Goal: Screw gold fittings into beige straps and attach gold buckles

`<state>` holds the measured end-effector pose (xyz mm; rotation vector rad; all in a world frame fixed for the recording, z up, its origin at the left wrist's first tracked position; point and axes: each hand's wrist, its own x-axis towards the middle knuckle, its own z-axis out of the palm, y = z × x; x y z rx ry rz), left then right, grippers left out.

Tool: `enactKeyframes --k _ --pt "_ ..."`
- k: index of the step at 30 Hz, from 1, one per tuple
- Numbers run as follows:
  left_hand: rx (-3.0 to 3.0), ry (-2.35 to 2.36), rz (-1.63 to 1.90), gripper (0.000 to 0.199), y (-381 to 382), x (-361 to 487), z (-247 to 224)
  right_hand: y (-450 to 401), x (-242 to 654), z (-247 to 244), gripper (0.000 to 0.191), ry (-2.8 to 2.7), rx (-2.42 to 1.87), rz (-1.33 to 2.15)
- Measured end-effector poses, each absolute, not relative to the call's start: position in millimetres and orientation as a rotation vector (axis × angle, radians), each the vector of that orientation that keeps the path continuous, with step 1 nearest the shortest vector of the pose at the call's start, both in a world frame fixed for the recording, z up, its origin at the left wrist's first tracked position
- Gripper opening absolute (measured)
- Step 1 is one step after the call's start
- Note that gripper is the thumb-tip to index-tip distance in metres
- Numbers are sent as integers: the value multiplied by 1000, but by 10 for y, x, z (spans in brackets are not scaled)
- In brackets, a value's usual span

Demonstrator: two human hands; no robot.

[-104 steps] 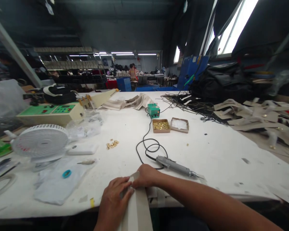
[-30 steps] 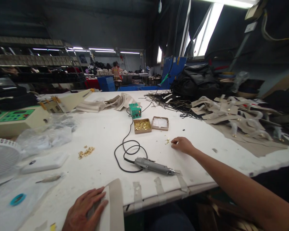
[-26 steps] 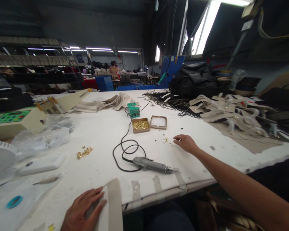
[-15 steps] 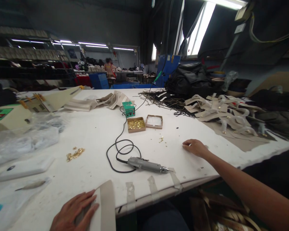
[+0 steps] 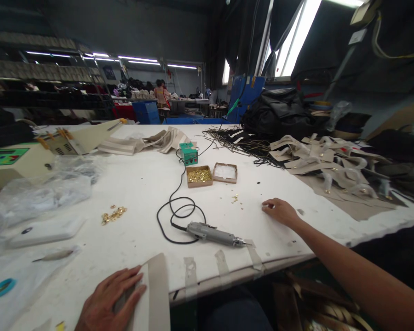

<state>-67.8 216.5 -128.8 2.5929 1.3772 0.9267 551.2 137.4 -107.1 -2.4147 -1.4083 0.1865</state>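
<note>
My left hand (image 5: 112,299) lies on a beige strip of leather-like material (image 5: 158,289) at the table's front edge. Its fingers are stretched out, the thumb apart from them. My right hand (image 5: 278,211) is low over the white table, thumb and fingertips pinched together; whatever they hold, if anything, is too small to make out. Just left of it lie a few small gold pieces (image 5: 235,198). Between my hands rests a grey electric screwdriver (image 5: 214,234), its bit pointing right and its black cord looped behind it.
Beyond the screwdriver stand a box of gold fittings (image 5: 199,185), a box with white contents (image 5: 225,179) and a green power unit (image 5: 189,154). More gold pieces (image 5: 113,214) lie left. Beige strap parts (image 5: 317,158) pile up at right. A person (image 5: 162,94) is far behind.
The view has shifted slightly, so the table things appear a little further right. Both hands hold nearly the same places; the right fingers still pinch.
</note>
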Motion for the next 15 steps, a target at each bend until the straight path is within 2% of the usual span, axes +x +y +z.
enactKeyframes --k 5,15 --pt "2608 1363 930 52 2161 -678 -1300 1415 5508 -1016 18 -1411 -2411 197" --pt "2554 1410 838 55 2136 -675 -1290 1461 5350 -844 33 -1326 -2284 278"
